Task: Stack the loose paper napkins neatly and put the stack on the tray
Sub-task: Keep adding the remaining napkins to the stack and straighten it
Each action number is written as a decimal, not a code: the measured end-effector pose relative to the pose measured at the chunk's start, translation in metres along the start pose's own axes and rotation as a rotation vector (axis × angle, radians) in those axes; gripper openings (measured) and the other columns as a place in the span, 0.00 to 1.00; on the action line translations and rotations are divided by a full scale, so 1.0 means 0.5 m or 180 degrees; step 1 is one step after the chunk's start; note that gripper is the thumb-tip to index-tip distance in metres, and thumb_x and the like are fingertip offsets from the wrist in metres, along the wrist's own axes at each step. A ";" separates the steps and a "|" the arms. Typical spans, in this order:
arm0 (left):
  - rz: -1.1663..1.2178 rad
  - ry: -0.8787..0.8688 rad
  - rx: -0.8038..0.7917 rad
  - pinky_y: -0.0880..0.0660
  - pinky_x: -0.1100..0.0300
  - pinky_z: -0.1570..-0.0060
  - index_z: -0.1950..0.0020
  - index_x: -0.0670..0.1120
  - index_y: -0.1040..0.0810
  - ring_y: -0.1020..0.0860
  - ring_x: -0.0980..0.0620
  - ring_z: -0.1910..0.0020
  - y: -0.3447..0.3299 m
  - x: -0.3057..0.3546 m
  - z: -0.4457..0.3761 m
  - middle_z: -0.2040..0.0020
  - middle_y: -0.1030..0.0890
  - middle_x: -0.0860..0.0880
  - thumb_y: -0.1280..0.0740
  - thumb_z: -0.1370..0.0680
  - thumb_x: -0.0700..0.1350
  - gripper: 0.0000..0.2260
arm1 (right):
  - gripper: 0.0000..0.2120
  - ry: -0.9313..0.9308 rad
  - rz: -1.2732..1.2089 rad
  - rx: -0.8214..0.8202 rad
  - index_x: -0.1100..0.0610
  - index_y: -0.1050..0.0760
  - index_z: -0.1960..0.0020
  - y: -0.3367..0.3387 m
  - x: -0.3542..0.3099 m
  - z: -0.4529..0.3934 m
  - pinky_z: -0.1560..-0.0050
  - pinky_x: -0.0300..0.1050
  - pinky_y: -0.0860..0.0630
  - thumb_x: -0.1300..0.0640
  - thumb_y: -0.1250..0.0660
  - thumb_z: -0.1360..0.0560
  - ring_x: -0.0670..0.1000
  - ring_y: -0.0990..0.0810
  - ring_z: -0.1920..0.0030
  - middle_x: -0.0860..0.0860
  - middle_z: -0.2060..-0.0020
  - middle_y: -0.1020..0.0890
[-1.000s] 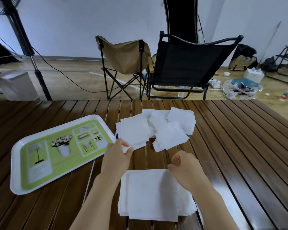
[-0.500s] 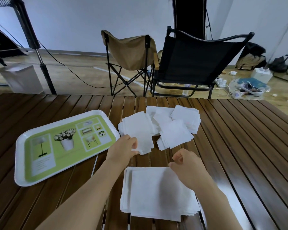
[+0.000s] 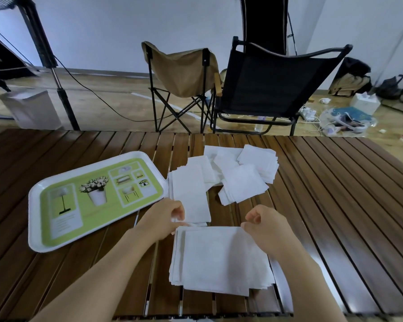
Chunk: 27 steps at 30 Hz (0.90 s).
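1. My left hand point(image 3: 165, 217) pinches the near edge of a small napkin batch point(image 3: 191, 194); my right hand point(image 3: 263, 223) is loosely curled at the far edge of the main stack point(image 3: 221, 259), gripping nothing that I can see.
2. Do it well, I'd say: lay the batch flat on the stack; square corners with both hands; stack edges are ragged at left.
3. More loose napkins point(image 3: 242, 173) lie further out on the desk point(image 3: 335, 194); tray point(image 3: 36, 242) sits left, bare.
4. Nothing blocks the path to the tray; chairs point(image 3: 265, 89) stand beyond the desk.
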<state>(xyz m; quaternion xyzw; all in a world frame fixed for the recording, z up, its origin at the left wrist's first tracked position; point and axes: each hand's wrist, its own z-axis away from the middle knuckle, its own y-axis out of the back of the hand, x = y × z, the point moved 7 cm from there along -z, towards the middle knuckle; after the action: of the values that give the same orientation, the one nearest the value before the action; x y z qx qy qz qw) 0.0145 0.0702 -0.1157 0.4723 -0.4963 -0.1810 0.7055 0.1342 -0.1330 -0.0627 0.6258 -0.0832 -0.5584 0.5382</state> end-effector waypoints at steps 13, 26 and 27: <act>0.0639 0.0879 0.0645 0.33 0.68 0.60 0.56 0.44 0.17 0.22 0.53 0.55 0.063 -0.008 0.013 0.58 0.18 0.50 0.27 0.27 0.44 0.03 | 0.08 -0.0103 -0.0037 0.0080 0.56 0.26 0.45 0.012 0.000 0.003 0.61 0.37 0.34 0.57 0.35 0.23 0.48 0.27 0.52 0.51 0.47 0.25; 0.5160 0.0200 0.0475 0.19 0.60 0.51 0.52 0.41 0.27 0.18 0.54 0.60 0.169 0.272 0.146 0.57 0.18 0.46 0.41 0.20 0.40 0.04 | 0.39 -0.0588 -0.3812 -0.1146 0.58 0.32 0.35 0.003 -0.048 0.034 0.45 0.53 0.22 0.37 0.32 0.38 0.58 0.19 0.43 0.60 0.41 0.20; 0.5356 0.0265 0.0404 0.19 0.60 0.51 0.49 0.41 0.27 0.18 0.54 0.60 0.153 0.269 0.159 0.56 0.17 0.46 0.41 0.20 0.41 0.05 | 0.35 -0.0535 -0.3884 -0.1374 0.58 0.29 0.36 0.003 -0.053 0.041 0.50 0.52 0.21 0.39 0.32 0.36 0.57 0.17 0.46 0.58 0.44 0.18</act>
<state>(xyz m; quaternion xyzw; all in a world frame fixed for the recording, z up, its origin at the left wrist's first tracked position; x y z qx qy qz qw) -0.0118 -0.0288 0.0250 -0.0098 -0.6654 0.4506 0.5950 0.1092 -0.1268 -0.0412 0.3926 0.3592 -0.8149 0.2298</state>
